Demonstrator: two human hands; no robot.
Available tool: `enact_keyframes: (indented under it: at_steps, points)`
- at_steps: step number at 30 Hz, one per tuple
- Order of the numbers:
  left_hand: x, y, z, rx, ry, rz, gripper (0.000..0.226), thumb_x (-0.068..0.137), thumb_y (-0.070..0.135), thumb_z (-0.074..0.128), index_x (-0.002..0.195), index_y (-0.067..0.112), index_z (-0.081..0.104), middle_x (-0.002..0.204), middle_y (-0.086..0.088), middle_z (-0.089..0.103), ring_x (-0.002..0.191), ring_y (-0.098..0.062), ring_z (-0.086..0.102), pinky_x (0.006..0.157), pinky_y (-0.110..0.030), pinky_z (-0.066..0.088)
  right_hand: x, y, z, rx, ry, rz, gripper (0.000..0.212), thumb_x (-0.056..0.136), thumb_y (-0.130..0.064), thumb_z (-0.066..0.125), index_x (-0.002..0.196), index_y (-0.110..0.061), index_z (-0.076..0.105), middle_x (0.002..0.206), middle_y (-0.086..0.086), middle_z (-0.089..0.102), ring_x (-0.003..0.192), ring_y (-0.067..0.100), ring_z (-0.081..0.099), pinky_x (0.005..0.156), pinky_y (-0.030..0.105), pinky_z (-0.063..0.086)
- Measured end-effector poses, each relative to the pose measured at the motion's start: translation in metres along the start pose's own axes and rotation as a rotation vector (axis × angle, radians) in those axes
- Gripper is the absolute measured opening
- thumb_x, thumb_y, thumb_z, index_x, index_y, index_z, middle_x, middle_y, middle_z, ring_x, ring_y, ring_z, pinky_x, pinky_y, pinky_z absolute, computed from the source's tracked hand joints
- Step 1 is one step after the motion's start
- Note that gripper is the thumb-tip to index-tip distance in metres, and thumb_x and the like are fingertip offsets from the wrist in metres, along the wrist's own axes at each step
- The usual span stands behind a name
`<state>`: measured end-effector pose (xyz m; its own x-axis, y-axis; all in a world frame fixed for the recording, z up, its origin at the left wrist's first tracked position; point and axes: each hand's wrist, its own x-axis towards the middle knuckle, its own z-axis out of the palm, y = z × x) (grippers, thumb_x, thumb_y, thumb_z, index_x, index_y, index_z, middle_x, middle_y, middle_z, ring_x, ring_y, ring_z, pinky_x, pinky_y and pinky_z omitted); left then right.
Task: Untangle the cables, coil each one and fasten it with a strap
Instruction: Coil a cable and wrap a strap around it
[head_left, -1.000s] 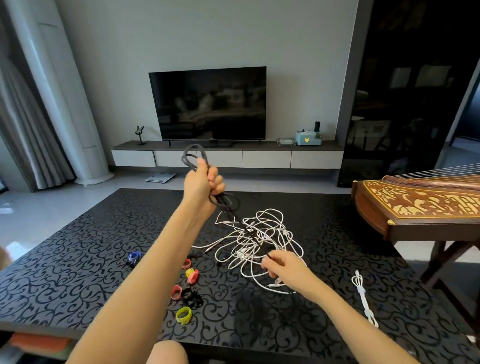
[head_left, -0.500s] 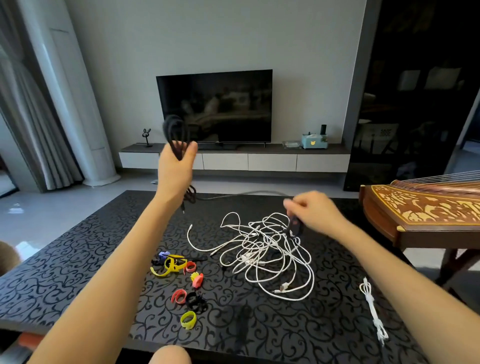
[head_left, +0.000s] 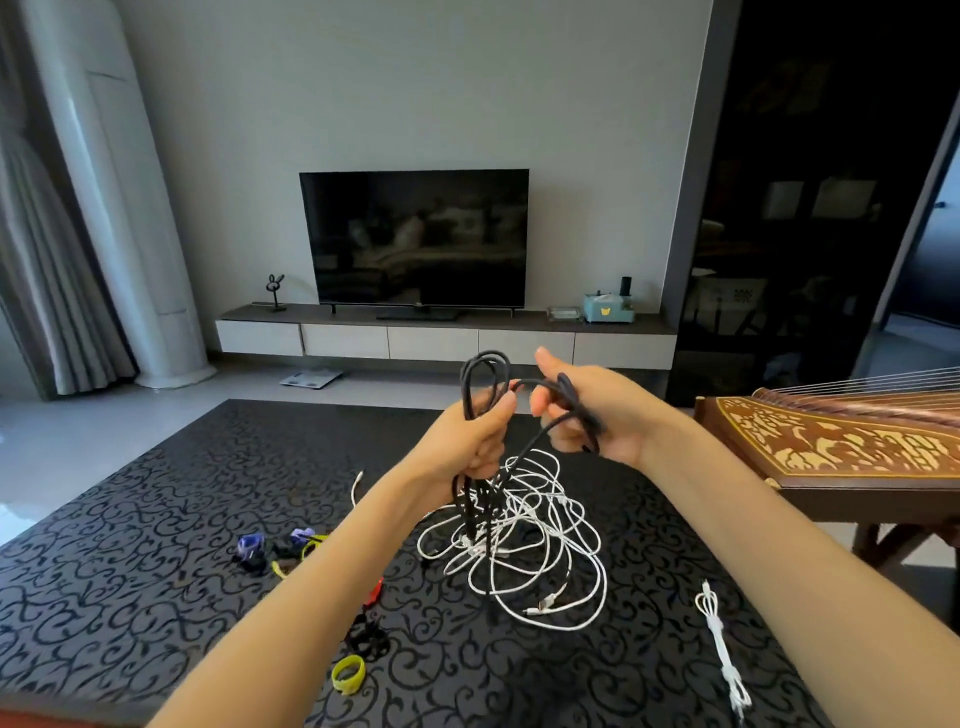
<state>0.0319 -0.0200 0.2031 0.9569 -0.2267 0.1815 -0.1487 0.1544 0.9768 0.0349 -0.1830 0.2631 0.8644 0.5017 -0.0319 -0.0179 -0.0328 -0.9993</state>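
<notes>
Low in the frame, on the black scroll-patterned worktop (head_left: 130, 519), lie a yellow strap (head_left: 348, 674), a black strap (head_left: 366, 636) and a red strap (head_left: 374, 592). At lower right is a white cable bundle (head_left: 719, 642), narrow and already bound. Further up, left of centre, sit purple straps (head_left: 251, 545). At the centre, a loose white cable tangle (head_left: 530, 545) sprawls in many thin loops.

Above it, the left hand (head_left: 467, 441) has its grip curled tight round the black cable (head_left: 485, 374). The cable is thin and dark, with a loop standing above the fist and strands hanging down into the white tangle. Just beside it, the right hand (head_left: 597, 415) has its fingers wrapped round further turns of the same cable, thumb raised.

At the right edge stands a wooden zither (head_left: 841, 441). A dark television (head_left: 415, 236) hangs on the far wall.
</notes>
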Motion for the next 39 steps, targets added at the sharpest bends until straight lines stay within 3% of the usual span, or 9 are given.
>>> enact_keyframes:
  at_steps: [5, 8, 12, 16, 19, 23, 26, 31, 39]
  points:
    - [0.004, 0.001, 0.0, -0.068, 0.129, 0.0, 0.026, 0.097, 0.021, 0.05, 0.072, 0.014, 0.046, 0.043, 0.005, 0.03, 0.033, -0.004, 0.024, 0.034, -0.016, 0.017, -0.002, 0.031, -0.011, 0.238, 0.05, 0.072, 0.056, 0.093, -0.058, 0.038, 0.091, -0.008, 0.065, 0.059, -0.001, 0.052, 0.05, 0.01, 0.048, 0.048, 0.022, 0.04]
    - [0.01, 0.01, -0.004, -0.088, 0.248, 0.048, 0.034, 0.098, 0.02, 0.05, 0.066, 0.015, 0.039, 0.041, 0.006, 0.03, 0.033, -0.005, 0.023, 0.033, -0.017, 0.018, 0.0, 0.06, -0.014, 0.651, 0.093, 0.073, 0.055, 0.09, -0.054, 0.046, 0.109, -0.005, 0.061, 0.096, 0.013, 0.066, 0.085, 0.025, 0.064, 0.079, 0.038, 0.052]
    - [0.011, 0.02, 0.001, -0.09, 0.283, 0.073, 0.032, 0.099, 0.019, 0.046, 0.068, 0.015, 0.042, 0.039, 0.008, 0.031, 0.031, -0.004, 0.023, 0.032, -0.016, 0.019, -0.004, 0.088, -0.005, 0.891, -0.08, -0.017, 0.062, 0.076, -0.038, 0.062, 0.127, -0.005, 0.051, 0.126, 0.018, 0.06, 0.116, 0.03, 0.06, 0.11, 0.054, 0.027]
    - [0.014, 0.019, 0.002, -0.058, 0.275, 0.051, 0.029, 0.098, 0.021, 0.05, 0.07, 0.016, 0.048, 0.045, 0.006, 0.03, 0.033, -0.006, 0.023, 0.035, -0.018, 0.018, -0.001, 0.09, 0.02, 0.335, 0.019, -0.143, 0.041, 0.078, -0.006, 0.062, 0.119, -0.006, 0.058, 0.116, 0.011, 0.066, 0.106, 0.022, 0.06, 0.1, 0.038, 0.039]
    - [0.012, 0.018, -0.004, -0.013, 0.283, 0.047, 0.027, 0.097, 0.02, 0.051, 0.071, 0.016, 0.048, 0.046, 0.005, 0.03, 0.034, -0.006, 0.023, 0.035, -0.019, 0.02, -0.001, 0.087, 0.027, -0.044, 0.215, -0.235, 0.01, 0.091, -0.007, 0.058, 0.096, -0.007, 0.067, 0.086, 0.002, 0.067, 0.076, 0.006, 0.059, 0.078, 0.022, 0.046]
    - [0.007, 0.023, -0.02, 0.215, 0.347, 0.087, 0.026, 0.097, 0.02, 0.052, 0.072, 0.014, 0.047, 0.046, 0.005, 0.031, 0.038, -0.01, 0.023, 0.038, -0.021, 0.02, -0.009, 0.081, 0.011, -0.157, 0.311, -0.219, 0.04, 0.096, -0.038, 0.048, 0.078, -0.009, 0.068, 0.062, -0.004, 0.057, 0.054, 0.006, 0.049, 0.058, 0.023, 0.045]
    - [0.007, 0.028, -0.036, 0.435, 0.445, 0.114, 0.024, 0.096, 0.024, 0.054, 0.077, 0.011, 0.049, 0.051, 0.002, 0.028, 0.043, -0.013, 0.022, 0.044, -0.025, 0.02, -0.017, 0.08, -0.003, -0.077, 0.32, -0.192, 0.048, 0.096, -0.045, 0.041, 0.071, -0.009, 0.062, 0.049, -0.007, 0.037, 0.043, 0.009, 0.03, 0.042, 0.02, 0.028]
    - [-0.009, 0.03, -0.038, 0.27, 0.171, 0.041, 0.021, 0.098, 0.02, 0.051, 0.079, 0.011, 0.049, 0.049, 0.003, 0.028, 0.041, -0.009, 0.022, 0.04, -0.02, 0.018, -0.023, 0.077, -0.016, -0.338, 0.439, -0.32, 0.025, 0.093, -0.021, 0.057, 0.075, -0.008, 0.069, 0.053, -0.008, 0.048, 0.044, 0.001, 0.035, 0.046, 0.013, 0.029]
    - [-0.025, 0.016, -0.028, -0.101, 0.029, -0.092, 0.02, 0.095, 0.019, 0.047, 0.088, 0.003, 0.057, 0.041, 0.007, 0.028, 0.031, -0.002, 0.022, 0.033, -0.015, 0.015, -0.02, 0.063, -0.02, -0.448, 0.411, -0.319, 0.016, 0.09, -0.022, 0.063, 0.087, -0.011, 0.073, 0.069, -0.002, 0.064, 0.053, -0.005, 0.051, 0.054, 0.009, 0.04]
